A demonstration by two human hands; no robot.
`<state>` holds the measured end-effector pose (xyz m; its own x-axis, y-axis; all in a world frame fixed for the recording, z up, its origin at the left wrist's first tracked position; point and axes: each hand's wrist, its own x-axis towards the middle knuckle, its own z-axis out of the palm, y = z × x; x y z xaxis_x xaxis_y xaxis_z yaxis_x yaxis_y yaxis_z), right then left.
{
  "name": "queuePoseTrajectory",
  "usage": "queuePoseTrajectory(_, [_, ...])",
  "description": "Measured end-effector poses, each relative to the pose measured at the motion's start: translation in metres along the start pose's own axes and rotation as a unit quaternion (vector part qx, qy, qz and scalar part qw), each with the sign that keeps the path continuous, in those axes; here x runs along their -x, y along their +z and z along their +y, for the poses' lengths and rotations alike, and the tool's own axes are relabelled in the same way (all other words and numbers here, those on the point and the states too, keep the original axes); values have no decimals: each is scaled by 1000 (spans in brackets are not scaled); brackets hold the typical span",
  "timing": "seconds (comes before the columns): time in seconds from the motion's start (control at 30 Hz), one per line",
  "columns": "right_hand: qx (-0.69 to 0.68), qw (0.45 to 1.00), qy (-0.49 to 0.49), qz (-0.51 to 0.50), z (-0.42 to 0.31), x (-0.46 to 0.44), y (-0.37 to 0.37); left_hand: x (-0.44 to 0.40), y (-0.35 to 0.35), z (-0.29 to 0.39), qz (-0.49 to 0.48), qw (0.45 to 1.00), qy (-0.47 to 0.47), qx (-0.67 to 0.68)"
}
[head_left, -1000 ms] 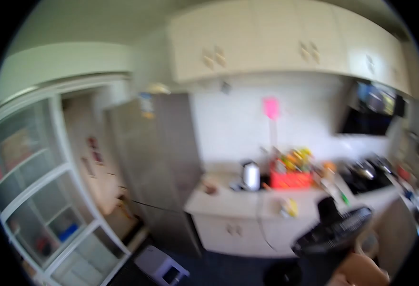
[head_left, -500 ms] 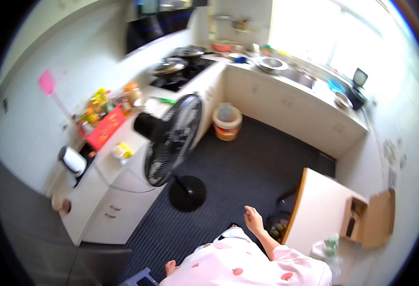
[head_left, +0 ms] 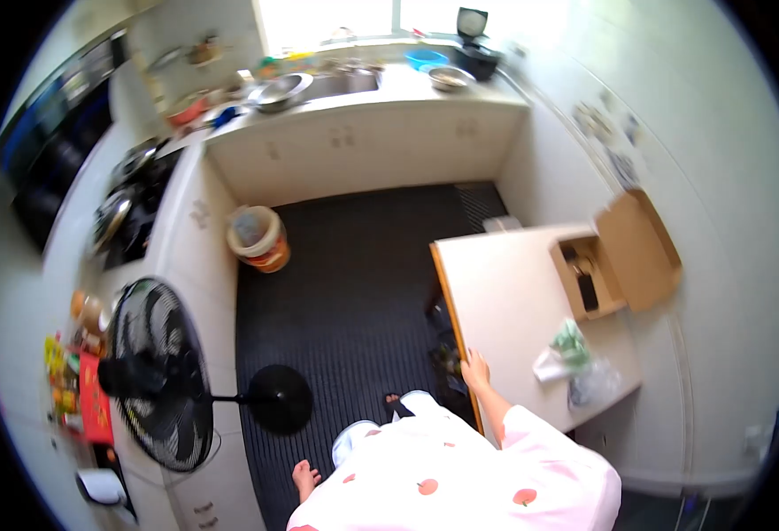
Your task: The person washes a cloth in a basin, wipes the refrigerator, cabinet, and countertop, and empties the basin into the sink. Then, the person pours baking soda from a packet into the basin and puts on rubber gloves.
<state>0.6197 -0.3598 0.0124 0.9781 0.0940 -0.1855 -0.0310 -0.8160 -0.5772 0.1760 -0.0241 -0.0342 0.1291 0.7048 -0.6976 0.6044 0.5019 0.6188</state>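
My right hand (head_left: 475,368) is at the wooden edge of the white table (head_left: 505,274), its fingers loosely stretched and holding nothing. Whether it touches the edge I cannot tell. Low on my left side, my left hand (head_left: 305,478) hangs with its fingers apart and nothing in them. On the table, an open cardboard box (head_left: 642,252) holds dark items that are too small to name. Nearer to me lie a green-and-white bag (head_left: 568,343) and a clear plastic bag (head_left: 594,384).
A black standing fan (head_left: 164,372) rises at my left beside the counter. A white bucket (head_left: 259,239) stands near the cabinets. Ahead are the sink (head_left: 341,84), a steel bowl (head_left: 281,91), a blue basin (head_left: 426,58) and a stove (head_left: 146,208).
My view has swung right and I am nearer the table. My right hand has come from beside the table to its edge. The fan has shifted left in view.
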Motion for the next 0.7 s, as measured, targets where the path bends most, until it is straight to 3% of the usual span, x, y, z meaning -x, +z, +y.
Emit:
queuePoseTrajectory(0.13, [-51,991,103,65,36,-12,15,-22,23,43,-95,986,9,-138])
queuePoseTrajectory(0.3, [-51,972,163,162,42,33,14,-79,14,67,-177,951,43,-249])
queuePoseTrajectory(0.5, [-92,929,316,170,53,127,41,-158,-26,99,-186,934,72,-295])
queuePoseTrajectory(0.63, [-84,896,391,196,59,170,58,-195,-31,136,-162,955,107,-225])
queuePoseTrajectory(0.7, [-105,874,431,200,63,179,56,-191,-21,158,-148,942,106,-281])
